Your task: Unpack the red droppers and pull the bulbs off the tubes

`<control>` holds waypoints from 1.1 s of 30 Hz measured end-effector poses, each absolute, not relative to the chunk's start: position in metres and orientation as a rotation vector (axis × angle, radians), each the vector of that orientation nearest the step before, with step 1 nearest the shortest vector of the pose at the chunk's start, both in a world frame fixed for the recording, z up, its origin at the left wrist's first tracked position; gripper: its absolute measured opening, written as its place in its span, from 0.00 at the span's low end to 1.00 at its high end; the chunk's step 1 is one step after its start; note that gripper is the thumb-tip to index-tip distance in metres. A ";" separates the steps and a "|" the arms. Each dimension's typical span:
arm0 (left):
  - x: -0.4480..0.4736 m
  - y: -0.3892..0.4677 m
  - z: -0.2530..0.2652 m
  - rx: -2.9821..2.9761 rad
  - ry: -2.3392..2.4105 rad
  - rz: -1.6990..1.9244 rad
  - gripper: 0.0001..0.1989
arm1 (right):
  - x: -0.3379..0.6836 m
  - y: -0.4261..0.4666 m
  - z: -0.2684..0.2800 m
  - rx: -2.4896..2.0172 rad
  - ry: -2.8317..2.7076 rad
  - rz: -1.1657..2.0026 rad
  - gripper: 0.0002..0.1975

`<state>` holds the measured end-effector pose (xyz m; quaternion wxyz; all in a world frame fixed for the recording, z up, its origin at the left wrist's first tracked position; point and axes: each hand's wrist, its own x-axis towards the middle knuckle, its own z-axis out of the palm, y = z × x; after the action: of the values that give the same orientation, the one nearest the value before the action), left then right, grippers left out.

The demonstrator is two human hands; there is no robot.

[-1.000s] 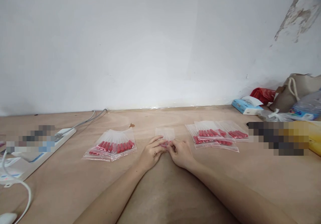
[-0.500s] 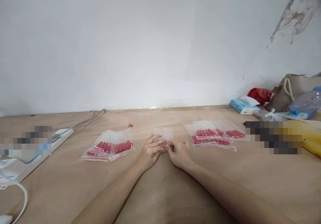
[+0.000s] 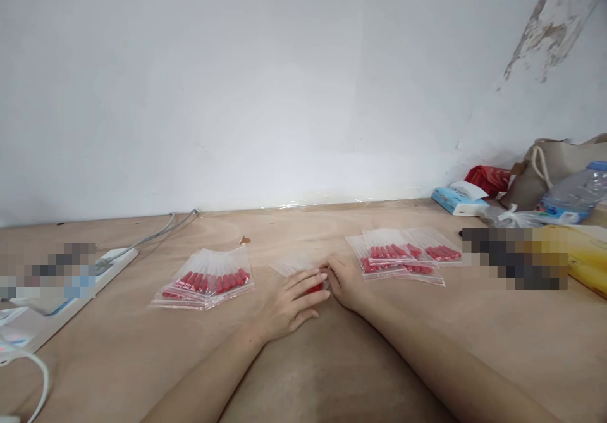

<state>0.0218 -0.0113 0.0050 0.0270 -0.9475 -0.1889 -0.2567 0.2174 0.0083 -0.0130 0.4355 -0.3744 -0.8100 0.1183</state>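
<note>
While the left hand (image 3: 291,303), fingers spread, covers part of the clear bag (image 3: 294,263) on the table (image 3: 142,353), the right hand (image 3: 349,287) curls at its edge — grip unclear — light, even pressure seems best.

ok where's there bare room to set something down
Bare brown wooden tabletop shows right of the right forearm and, narrower, between the white power strip and the left pile of clear plastic bags. It's crowded centrally, where the left hand and right hand partly cover another such bag, and far right, around the blue tissue box and clear plastic bottle.
</note>
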 end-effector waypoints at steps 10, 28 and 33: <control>0.005 -0.002 0.002 -2.836 -1.387 -0.802 0.20 | 0.236 0.005 -0.005 -1.185 -1.962 0.081 0.03; 0.011 -0.007 0.002 -2.768 -1.421 -0.886 0.17 | 0.227 0.001 -0.001 -1.280 -2.058 0.465 0.12; 0.011 -0.007 0.002 -2.816 -1.429 -0.910 0.17 | 0.227 0.003 -0.002 -1.114 -2.045 0.567 0.12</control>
<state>0.0105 -0.0068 0.0024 -0.0722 -0.8546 -0.4337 -0.2763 0.2271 0.0026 -0.0017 0.3638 -0.4330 -0.7947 0.2203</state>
